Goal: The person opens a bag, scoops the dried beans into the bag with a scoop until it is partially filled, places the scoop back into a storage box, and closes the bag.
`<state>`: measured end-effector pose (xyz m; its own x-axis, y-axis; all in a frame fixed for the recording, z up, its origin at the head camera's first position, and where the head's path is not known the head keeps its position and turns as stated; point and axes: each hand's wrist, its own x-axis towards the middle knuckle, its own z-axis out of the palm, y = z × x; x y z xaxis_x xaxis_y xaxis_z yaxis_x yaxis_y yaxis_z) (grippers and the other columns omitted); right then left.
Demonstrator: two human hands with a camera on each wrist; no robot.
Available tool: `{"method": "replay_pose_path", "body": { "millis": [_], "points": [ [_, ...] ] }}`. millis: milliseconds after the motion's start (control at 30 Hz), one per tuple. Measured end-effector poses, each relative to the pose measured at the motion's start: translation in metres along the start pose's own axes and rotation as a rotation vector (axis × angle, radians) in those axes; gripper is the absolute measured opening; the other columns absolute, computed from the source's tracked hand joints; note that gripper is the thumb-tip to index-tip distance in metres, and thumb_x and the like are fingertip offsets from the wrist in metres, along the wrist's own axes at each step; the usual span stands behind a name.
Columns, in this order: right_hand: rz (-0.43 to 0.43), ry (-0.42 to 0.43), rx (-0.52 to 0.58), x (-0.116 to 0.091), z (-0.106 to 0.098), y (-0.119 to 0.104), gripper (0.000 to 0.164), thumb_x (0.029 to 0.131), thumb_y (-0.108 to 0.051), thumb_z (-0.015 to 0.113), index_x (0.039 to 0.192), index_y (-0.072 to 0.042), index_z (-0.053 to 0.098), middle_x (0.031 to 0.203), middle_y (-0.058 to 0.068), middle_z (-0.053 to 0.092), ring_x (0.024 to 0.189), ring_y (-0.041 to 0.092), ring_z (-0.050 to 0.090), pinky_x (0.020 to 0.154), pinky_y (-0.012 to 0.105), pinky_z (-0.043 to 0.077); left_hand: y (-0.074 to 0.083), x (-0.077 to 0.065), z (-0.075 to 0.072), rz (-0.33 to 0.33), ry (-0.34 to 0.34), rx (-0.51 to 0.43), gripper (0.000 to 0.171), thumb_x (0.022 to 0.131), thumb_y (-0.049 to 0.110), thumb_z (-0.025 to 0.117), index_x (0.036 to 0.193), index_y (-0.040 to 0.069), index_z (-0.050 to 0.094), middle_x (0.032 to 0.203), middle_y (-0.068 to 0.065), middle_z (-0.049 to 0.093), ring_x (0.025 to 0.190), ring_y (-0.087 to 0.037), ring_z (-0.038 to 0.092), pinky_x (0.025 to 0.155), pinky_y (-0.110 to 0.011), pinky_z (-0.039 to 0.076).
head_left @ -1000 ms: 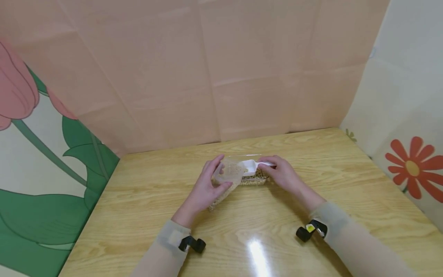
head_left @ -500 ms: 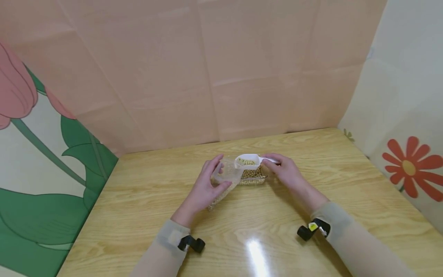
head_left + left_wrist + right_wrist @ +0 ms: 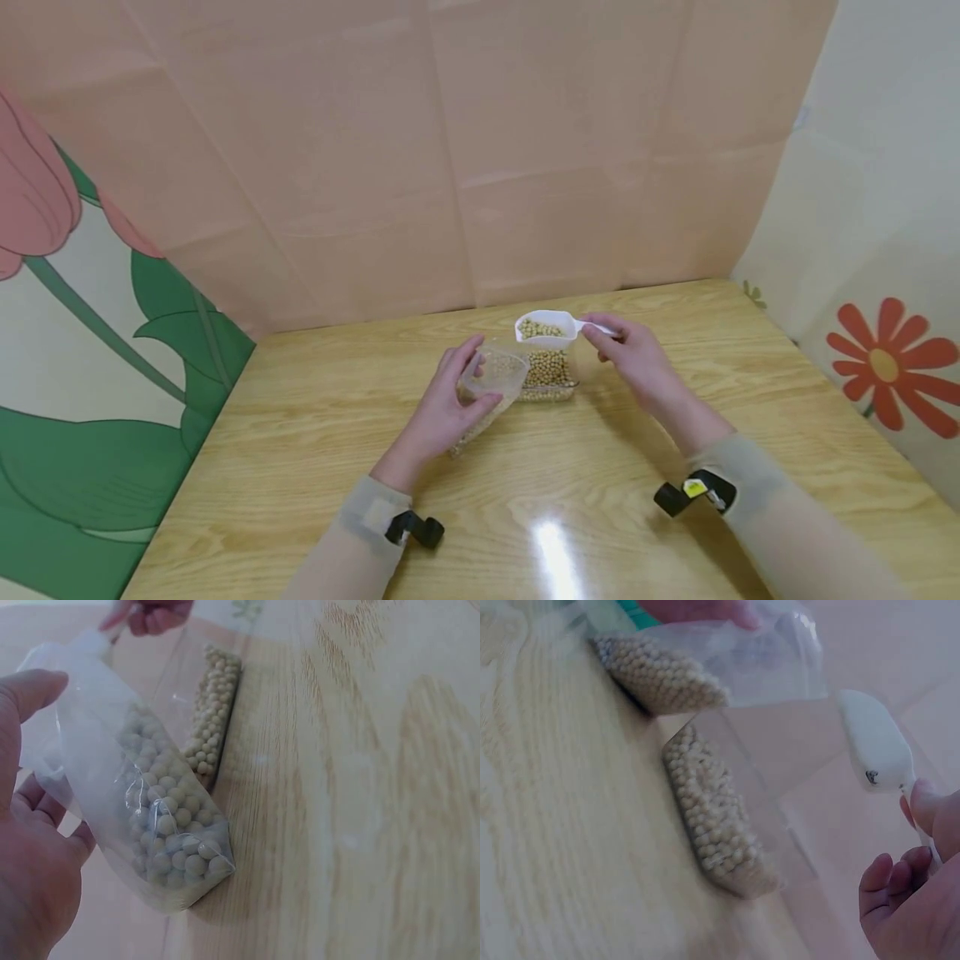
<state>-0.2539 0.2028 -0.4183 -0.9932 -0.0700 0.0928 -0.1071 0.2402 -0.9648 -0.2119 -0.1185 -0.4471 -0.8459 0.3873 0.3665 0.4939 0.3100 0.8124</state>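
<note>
In the head view my left hand (image 3: 442, 404) holds a clear plastic bag (image 3: 491, 379) around its upper part, with the bag's mouth spread and facing up to the right. Pale round beans (image 3: 176, 802) fill the lower part of the bag, which touches the table. My right hand (image 3: 633, 358) pinches the handle of a white scoop (image 3: 551, 342), raised above a clear box (image 3: 795, 844). Beans lie in the scoop's bowl. The box stands on the table just right of the bag and contains more of the same beans (image 3: 712, 802); the bag hides its left end in the head view.
The wood-grain table (image 3: 315, 433) extends around the bag and box. Behind it hangs a pink backdrop (image 3: 450, 167). A wall with a red flower (image 3: 885, 364) borders the right side, and a tulip picture (image 3: 45, 183) is on the left.
The scoop has come up from the box, first levelling with beans in it, then rising higher and slightly right with my right hand. My left hand and the bag have stayed in place.
</note>
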Motion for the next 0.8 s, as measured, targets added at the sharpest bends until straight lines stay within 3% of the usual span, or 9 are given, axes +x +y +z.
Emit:
{"method": "replay_pose_path", "body": {
  "millis": [267, 500, 633, 800],
  "points": [
    [-0.020, -0.067, -0.080, -0.010, 0.000, -0.028, 0.052, 0.112, -0.040, 0.067, 0.152, -0.006, 0.065, 0.125, 0.010, 0.065, 0.098, 0.024, 0.058, 0.076, 0.033, 0.045, 0.002, 0.000, 0.000, -0.010, 0.011, 0.010, 0.087, 0.103, 0.010, 0.081, 0.174, 0.020, 0.032, 0.144, -0.008, 0.051, 0.133, -0.029, 0.055, 0.103, -0.044, 0.053],
    [-0.123, -0.121, -0.162, -0.016, 0.004, -0.039, 0.039, 0.112, -0.034, 0.069, 0.140, -0.008, 0.073, 0.144, 0.011, 0.066, 0.116, 0.028, 0.060, 0.093, 0.039, 0.053, 0.001, 0.000, 0.001, -0.014, 0.018, 0.000, 0.087, 0.102, 0.010, 0.082, 0.173, 0.019, 0.033, 0.145, -0.013, 0.052, 0.133, -0.028, 0.054, 0.103, -0.047, 0.053],
    [-0.181, -0.131, -0.222, -0.017, 0.006, -0.042, 0.032, 0.111, -0.028, 0.071, 0.135, -0.008, 0.076, 0.136, 0.012, 0.068, 0.118, 0.027, 0.062, 0.097, 0.041, 0.053, 0.000, 0.000, 0.003, -0.016, 0.022, -0.009, 0.085, 0.102, 0.010, 0.082, 0.172, 0.018, 0.034, 0.144, -0.015, 0.052, 0.132, -0.029, 0.054, 0.100, -0.049, 0.055],
    [-0.244, -0.129, -0.338, -0.019, 0.009, -0.049, 0.031, 0.109, -0.028, 0.073, 0.134, -0.011, 0.078, 0.113, 0.010, 0.065, 0.098, 0.026, 0.060, 0.084, 0.038, 0.053, 0.000, 0.000, 0.003, -0.020, 0.022, -0.022, 0.085, 0.102, 0.010, 0.081, 0.173, 0.020, 0.034, 0.144, -0.012, 0.052, 0.134, -0.035, 0.054, 0.099, -0.052, 0.056]
  ]
}}
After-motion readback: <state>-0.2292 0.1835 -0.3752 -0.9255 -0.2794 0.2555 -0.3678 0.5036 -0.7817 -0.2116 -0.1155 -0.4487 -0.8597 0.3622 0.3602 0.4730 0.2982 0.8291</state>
